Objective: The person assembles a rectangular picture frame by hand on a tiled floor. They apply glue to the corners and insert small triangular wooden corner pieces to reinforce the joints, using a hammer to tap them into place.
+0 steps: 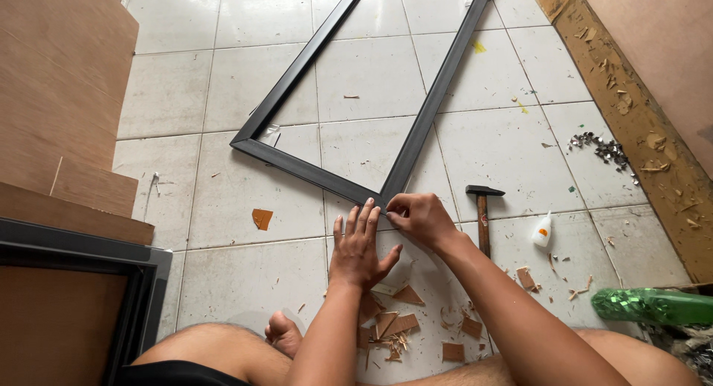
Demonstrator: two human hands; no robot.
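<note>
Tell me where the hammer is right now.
The hammer lies on the tiled floor just right of the right hand, with the small glue bottle on its right.

Two bare forearms are seen, without sleeves, watch, bracelet or gloves. The left hand [360, 245] is shown with no ring on the fingers in view, and the nails are short and unpainted. The right hand [420, 219] is likewise bare of rings and bands. Both thighs are uncovered, and a bare foot [282, 332] without sock or shoe is seen between them. A strip of black cloth [174, 372], probably shorts, is seen at the lower edge.
</note>
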